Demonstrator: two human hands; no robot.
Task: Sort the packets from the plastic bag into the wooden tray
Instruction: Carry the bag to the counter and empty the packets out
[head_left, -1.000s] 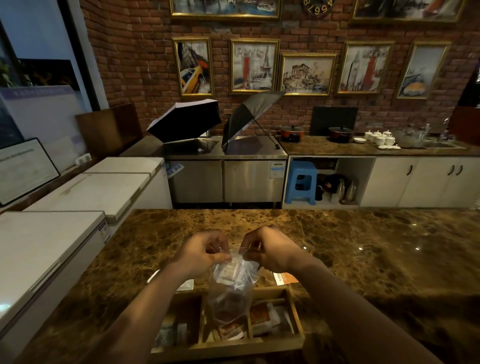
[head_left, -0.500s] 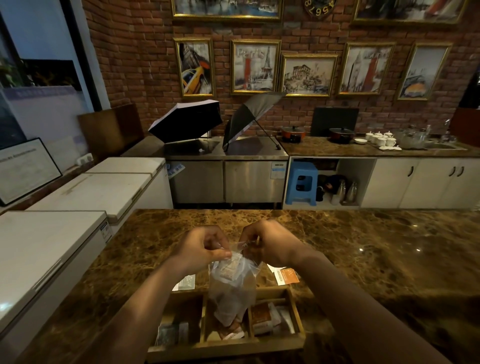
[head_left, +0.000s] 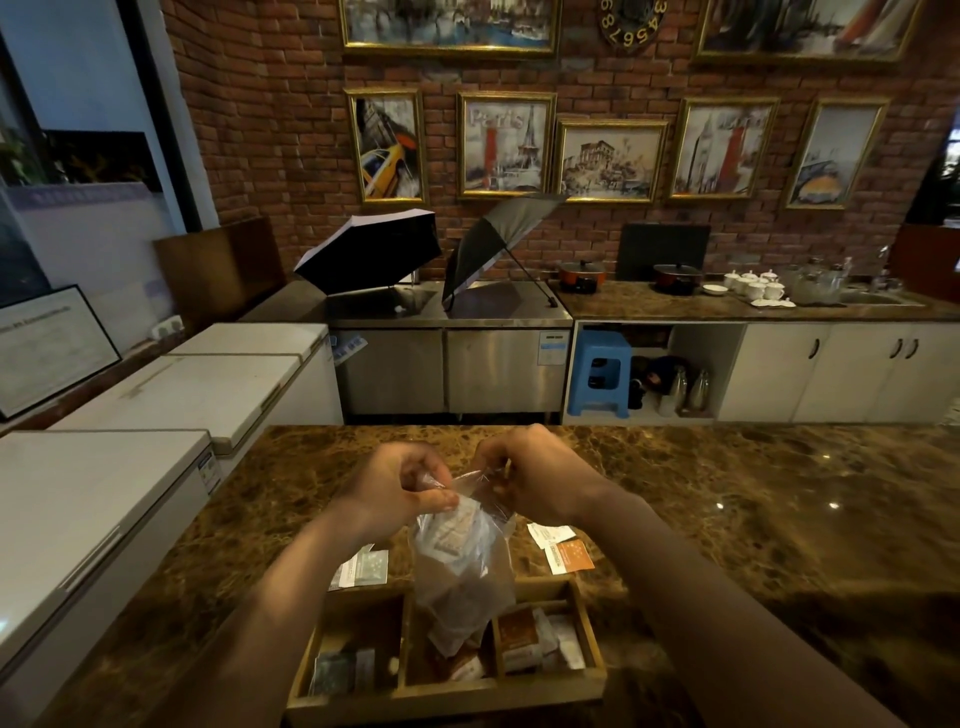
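We are holding the plastic bag (head_left: 462, 566) up by its mouth with both hands, above the middle compartment of the wooden tray (head_left: 447, 693). Our left hand (head_left: 392, 491) is pinching the left edge of the opening, thumb pressed against the curled fingers with the film caught between them; our right hand (head_left: 535, 480) is gripping the right edge in the same way, fingers curled tight on the plastic. Compared with a second ago, the hands are sitting slightly further apart and a little higher, and the bag's mouth is stretched wider between them — half a second ago the gap was already growing.

Inside the bag, a pale packet (head_left: 452, 530) is lying near the top, just under our left thumb, and darker packets are bunching at the bottom, where the bag is hanging down into the tray; whether it is touching the contents below, we cannot tell. That pale packet is showing more clearly now than it was in the earlier frames.

The tray is resting on the brown marble counter (head_left: 753, 519), and its three compartments are already holding packets: grey ones on the left, brown ones in the middle and right. Just beyond the tray, a white sachet (head_left: 363, 566) is lying on the counter to the left and an orange-and-white sachet (head_left: 569, 555) to the right — these are lying where they were before.
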